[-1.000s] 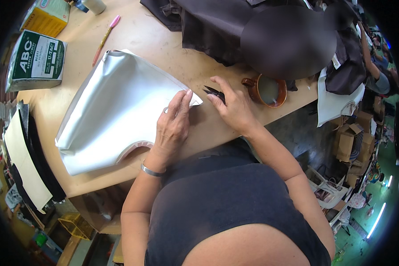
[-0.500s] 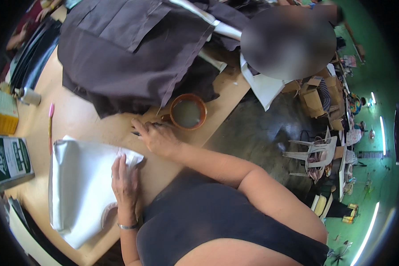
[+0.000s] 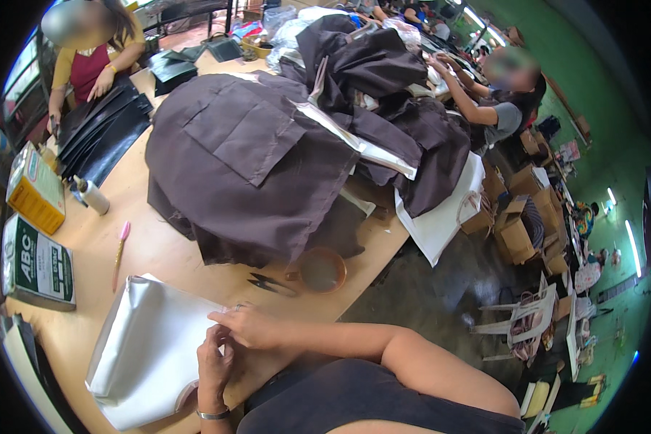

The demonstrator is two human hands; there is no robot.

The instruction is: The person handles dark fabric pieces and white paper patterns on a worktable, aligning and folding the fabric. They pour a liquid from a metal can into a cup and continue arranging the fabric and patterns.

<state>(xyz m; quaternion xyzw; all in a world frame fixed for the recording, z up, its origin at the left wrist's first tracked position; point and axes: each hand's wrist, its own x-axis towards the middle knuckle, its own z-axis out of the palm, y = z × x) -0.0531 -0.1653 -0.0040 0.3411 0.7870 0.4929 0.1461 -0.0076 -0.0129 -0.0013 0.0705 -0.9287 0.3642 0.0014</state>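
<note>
A white, leather-like folded piece [image 3: 152, 354], perhaps a bag part, lies on the table in front of me. At its upper right corner my left hand [image 3: 215, 362] is closed, fingertips pinched together at the edge. My right hand [image 3: 252, 327] meets it there, its fingers also pressed together on that corner. What exactly lies between the fingertips is too small to tell. A curved brownish edge [image 3: 188, 396] shows beside my left wrist. Dark thread snips [image 3: 271, 284] rest on the table beyond my right hand. Next to them stands a brown cup [image 3: 322, 270] with cloudy liquid.
Dark brown fabric pieces [image 3: 246, 159] are heaped across the table's far side. At left stand a green and white can [image 3: 40, 267], a yellow box [image 3: 37, 192], a white bottle [image 3: 94, 197] and a pink-topped pen [image 3: 121, 249]. Two co-workers sit beyond. A white chair [image 3: 524, 318] stands right.
My right hand has let go of the snips, which now lie on the table, and has come over to my left hand at the white piece's corner. The view has tilted upward.
</note>
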